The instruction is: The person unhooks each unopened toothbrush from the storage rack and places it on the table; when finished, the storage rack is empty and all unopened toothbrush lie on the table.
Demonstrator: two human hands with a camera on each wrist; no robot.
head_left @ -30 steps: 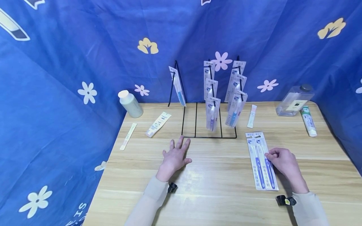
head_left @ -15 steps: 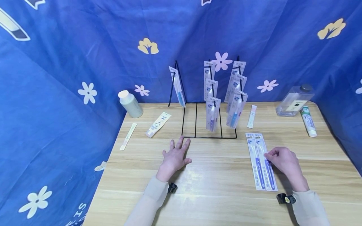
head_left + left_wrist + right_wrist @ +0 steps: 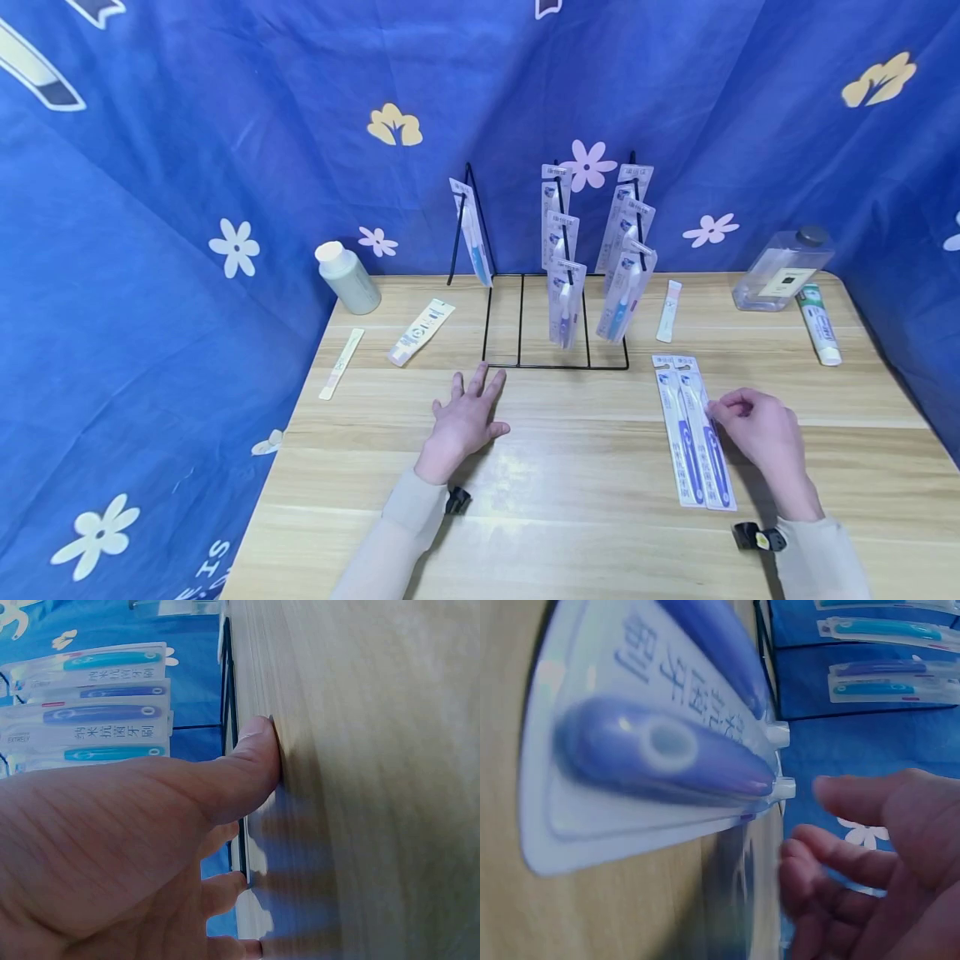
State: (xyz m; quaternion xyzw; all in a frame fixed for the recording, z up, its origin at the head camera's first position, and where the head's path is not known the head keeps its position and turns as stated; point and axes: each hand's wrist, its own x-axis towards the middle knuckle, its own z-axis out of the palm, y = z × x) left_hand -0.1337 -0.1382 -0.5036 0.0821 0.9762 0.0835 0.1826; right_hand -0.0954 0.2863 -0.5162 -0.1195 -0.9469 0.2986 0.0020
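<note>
My left hand (image 3: 467,421) lies with fingers spread on the table, fingertips at the front wire of a black wire display rack (image 3: 555,366). In the left wrist view its thumb (image 3: 251,761) reaches out to the tabletop, holding nothing. Two packaged toothbrushes with purple handles, a left one (image 3: 681,433) and a right one (image 3: 708,433), lie side by side at the right. Just off the right pack's edge is my right hand (image 3: 761,429). Thumb and loosely bent fingers stand apart in the right wrist view, and nothing is between them there.
Packaged toothbrushes hang in rows on the rack's hooks, including a front middle one (image 3: 564,304) and a front right one (image 3: 626,292). Around it are a white-capped bottle (image 3: 348,279), a flat tube (image 3: 422,333), slim sachets (image 3: 342,363), a clear bottle (image 3: 780,271) and a toothpaste tube (image 3: 819,325).
The right toothbrush pack has shifted slightly left at its lower end, nearer the other pack. My right hand has drawn off its edge to the right. My left hand stays put.
</note>
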